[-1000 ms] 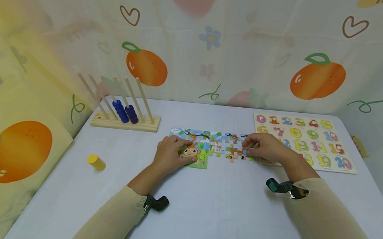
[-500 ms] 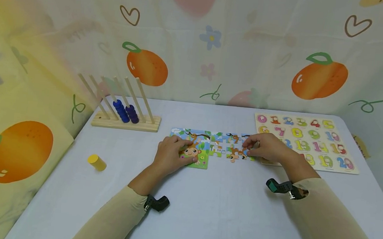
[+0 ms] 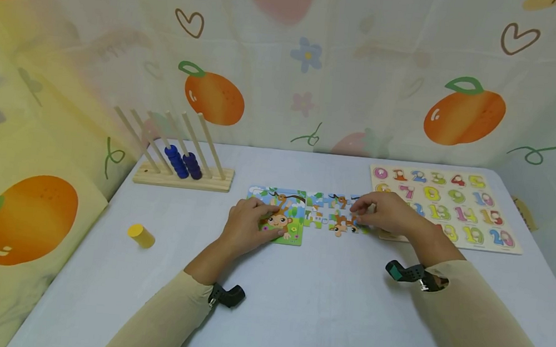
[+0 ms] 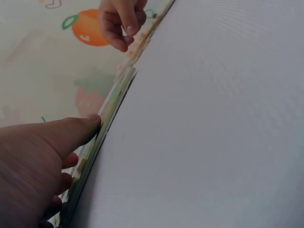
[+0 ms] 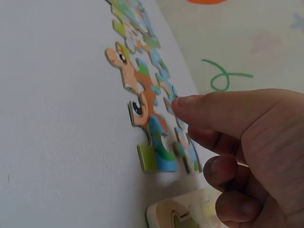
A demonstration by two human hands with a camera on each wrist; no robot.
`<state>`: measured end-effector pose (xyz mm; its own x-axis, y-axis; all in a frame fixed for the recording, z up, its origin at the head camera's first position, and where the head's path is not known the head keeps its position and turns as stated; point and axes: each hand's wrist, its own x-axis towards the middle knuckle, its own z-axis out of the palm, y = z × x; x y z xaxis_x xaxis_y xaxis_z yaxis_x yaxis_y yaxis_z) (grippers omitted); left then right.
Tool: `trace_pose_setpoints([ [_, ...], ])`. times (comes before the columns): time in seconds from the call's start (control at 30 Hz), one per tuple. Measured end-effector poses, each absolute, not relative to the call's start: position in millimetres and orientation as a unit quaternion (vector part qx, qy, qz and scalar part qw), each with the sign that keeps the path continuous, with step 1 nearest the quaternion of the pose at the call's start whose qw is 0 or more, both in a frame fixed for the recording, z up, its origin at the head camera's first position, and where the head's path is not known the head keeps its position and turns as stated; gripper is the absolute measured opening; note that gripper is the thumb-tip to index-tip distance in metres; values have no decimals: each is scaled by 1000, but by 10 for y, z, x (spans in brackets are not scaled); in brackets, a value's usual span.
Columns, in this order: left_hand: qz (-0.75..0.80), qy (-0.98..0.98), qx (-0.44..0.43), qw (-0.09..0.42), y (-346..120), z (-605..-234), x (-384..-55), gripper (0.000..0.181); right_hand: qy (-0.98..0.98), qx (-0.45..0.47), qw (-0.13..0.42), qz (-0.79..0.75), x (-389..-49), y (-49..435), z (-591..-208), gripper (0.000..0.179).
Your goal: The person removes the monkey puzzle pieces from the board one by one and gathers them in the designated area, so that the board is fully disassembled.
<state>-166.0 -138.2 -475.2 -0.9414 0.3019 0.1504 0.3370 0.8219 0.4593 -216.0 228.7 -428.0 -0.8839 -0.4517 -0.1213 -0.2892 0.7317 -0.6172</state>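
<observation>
The right hand (image 3: 386, 213) has edged very slightly toward the picture board over the past second, its bent fingers and thumb low over the right end of the puzzle pieces (image 3: 338, 222). No piece in view has plainly shifted, so the work seems to stand where it did, with the pieces laid out but not all joined. Whether the fingertips pinch a piece cannot be told: the right wrist view shows the thumb tip at the far row's edge, and the thumb hides what lies behind it.

The left hand (image 3: 248, 223) has stayed put, lying across the left part of the picture board (image 3: 295, 220), thumb and index finger extended over its face, clenched on nothing.

The pieces lie flat in two rows between the hands, their left end right beside the board's right edge. A strip of white tablecloth (image 3: 305, 310) shows between the rows. In the right wrist view, two monkey-face pieces (image 5: 148, 105), each with an eye, sit in the near row, a little away from the thumb.

Farther out, the number board (image 3: 486, 245) lies partly under the right hand and forearm. The wooden peg stand (image 3: 186, 183), with blue and purple rings on two pegs, stands beyond the left hand; the yellow cylinder (image 3: 141, 236) is well apart to its left.
</observation>
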Motion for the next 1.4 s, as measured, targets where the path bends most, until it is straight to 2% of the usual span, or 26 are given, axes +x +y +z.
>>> trace_pose_setpoints([
  [0.17, -262, -951, -164, 26, -1446, -4706, -1643, 56, 910, -218, 134, -325, -2176, 2199, -4266, 12],
  [0.33, -269, -951, -148, 36, -1518, -4661, -1632, 54, 912, -206, 157, -318, -2188, 2160, -4271, 9],
  [0.57, -275, -952, -135, 27, -1571, -4643, -1626, 54, 914, -193, 189, -301, -2152, 2186, -4257, 14],
  [0.8, -279, -951, -130, 23, -1581, -4640, -1626, 54, 919, -188, 190, -290, -2141, 2195, -4256, 17],
  [1.17, -277, -953, -121, 7, -1803, -4582, -1588, 64, 903, -206, 161, -341, -2181, 2080, -4268, 25],
  [1.4, -262, -956, -128, -12, -2022, -4614, -1556, 68, 868, -230, 201, -390, -2223, 1770, -4233, 26],
])
